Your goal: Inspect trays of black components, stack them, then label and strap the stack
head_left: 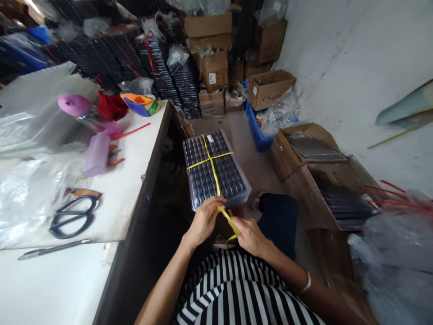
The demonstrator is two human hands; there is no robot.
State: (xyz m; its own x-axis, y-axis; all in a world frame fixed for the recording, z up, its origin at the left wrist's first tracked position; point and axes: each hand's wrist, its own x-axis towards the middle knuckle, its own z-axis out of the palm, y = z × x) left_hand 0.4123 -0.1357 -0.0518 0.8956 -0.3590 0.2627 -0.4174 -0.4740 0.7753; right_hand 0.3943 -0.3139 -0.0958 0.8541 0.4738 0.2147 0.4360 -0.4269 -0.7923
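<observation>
A stack of clear plastic trays (pixel 233 180) filled with rows of small black pieces stands low in front of me. Yellow strapping (pixel 210 159) crosses over its top in both directions, and a small white label lies near the far edge. At the near edge, my left hand (pixel 204 221) is closed with its fingers pinching the strap. My right hand (pixel 250 234) is closed on the loose yellow end a little to the right. Between the hands the strap runs short and slanted, with its tail hanging below. Whether there is a knot is hidden by my fingers.
On the white table (pixel 135 149) at left lie black-handled scissors (pixel 72 216), a pen (pixel 56 249), a pink bottle (pixel 74 104) and a tape roll (pixel 152 106). Cardboard boxes (pixel 270 88) and a blue crate (pixel 259 131) line the right. Strapped black stacks (pixel 155 67) stand behind.
</observation>
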